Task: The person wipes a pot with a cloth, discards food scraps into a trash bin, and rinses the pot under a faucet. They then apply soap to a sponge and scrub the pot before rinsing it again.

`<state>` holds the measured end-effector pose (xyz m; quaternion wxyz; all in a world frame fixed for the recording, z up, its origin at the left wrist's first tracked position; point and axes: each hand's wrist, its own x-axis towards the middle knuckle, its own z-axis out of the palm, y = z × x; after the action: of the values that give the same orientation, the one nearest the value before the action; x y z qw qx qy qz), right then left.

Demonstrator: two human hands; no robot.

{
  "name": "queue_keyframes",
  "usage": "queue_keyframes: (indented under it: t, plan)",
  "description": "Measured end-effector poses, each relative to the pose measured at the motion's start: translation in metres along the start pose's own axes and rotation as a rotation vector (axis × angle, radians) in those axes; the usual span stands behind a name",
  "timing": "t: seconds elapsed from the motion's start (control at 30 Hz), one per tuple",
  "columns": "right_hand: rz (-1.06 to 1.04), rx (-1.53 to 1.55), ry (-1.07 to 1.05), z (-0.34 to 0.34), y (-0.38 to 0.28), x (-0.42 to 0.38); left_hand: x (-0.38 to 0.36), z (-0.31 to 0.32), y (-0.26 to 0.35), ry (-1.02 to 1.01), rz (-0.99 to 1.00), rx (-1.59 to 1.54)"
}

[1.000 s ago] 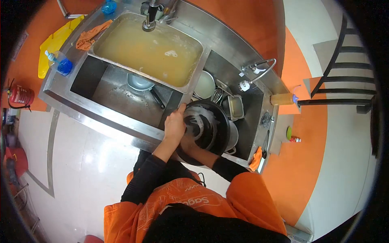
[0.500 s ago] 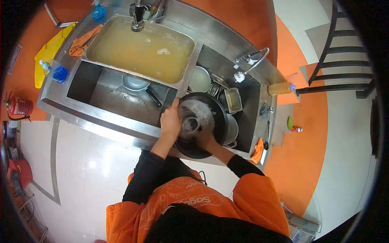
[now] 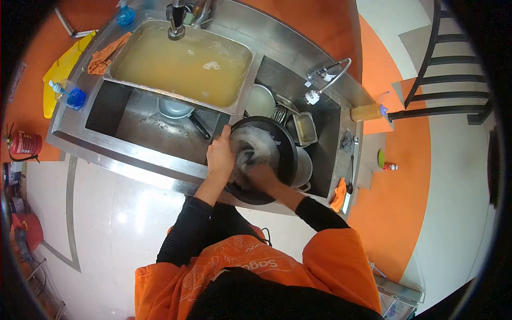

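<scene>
A large round black pan is held at the front of the right sink basin, with white suds spread over its inside. My left hand is closed on the pan's left rim, thumb side up along the edge. Inside the pan, my right hand is low against the soapy surface. Motion smears its fingers, and whatever they may hold cannot be made out. Beneath and behind the pan, the basin holds a pale round pot, a pale bowl, a whisk and a rectangular metal container.
A big steel tray of cloudy yellowish water straddles the left basin, under a black faucet. Below it lies a small frying pan. A second tap overhangs the right basin. Blue liquid bottle and orange cloth sit on the rims.
My right hand has shifted slightly left within the pan, stirring the suds. My left hand keeps its hold on the rim. The whole view has moved a little.
</scene>
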<state>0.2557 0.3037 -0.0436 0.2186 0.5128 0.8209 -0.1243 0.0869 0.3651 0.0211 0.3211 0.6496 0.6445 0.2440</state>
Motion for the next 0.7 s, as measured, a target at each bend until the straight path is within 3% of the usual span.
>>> queue_keyframes:
  t: [0.07, 0.13, 0.2, 0.33, 0.43, 0.47, 0.53, 0.6, 0.7]
  plan:
    - [-0.119, 0.004, -0.059, 0.003, -0.014, 0.002, -0.002, 0.0, -0.003, 0.01, 0.029, -0.005]
    - [-0.051, -0.121, 0.037, -0.004, -0.008, 0.02, -0.002, -0.002, -0.004, 0.026, 0.061, -0.007]
    - [0.112, -0.04, 0.188, -0.019, 0.032, 0.046, -0.003, -0.005, 0.0, -0.029, 0.011, -0.003]
    - [0.106, -0.029, 0.125, -0.024, 0.029, 0.053, -0.002, -0.007, 0.003, -0.048, -0.035, 0.008]
    - [-0.275, 0.122, 0.172, 0.022, -0.036, 0.016, -0.003, -0.003, 0.002, 0.005, -0.022, -0.052]
    - [-0.276, 0.123, 0.172, 0.011, -0.037, 0.016, -0.005, -0.004, 0.001, -0.005, -0.01, -0.048]
    - [-0.194, 0.09, -0.023, -0.031, -0.042, 0.016, -0.005, -0.004, -0.003, -0.018, 0.005, -0.036]
    - [0.097, 0.409, 0.148, 0.006, -0.03, 0.057, -0.004, -0.004, -0.003, -0.031, -0.012, -0.054]
    - [0.13, 0.43, 0.221, -0.047, -0.017, 0.082, -0.001, -0.01, 0.006, -0.077, -0.067, -0.037]
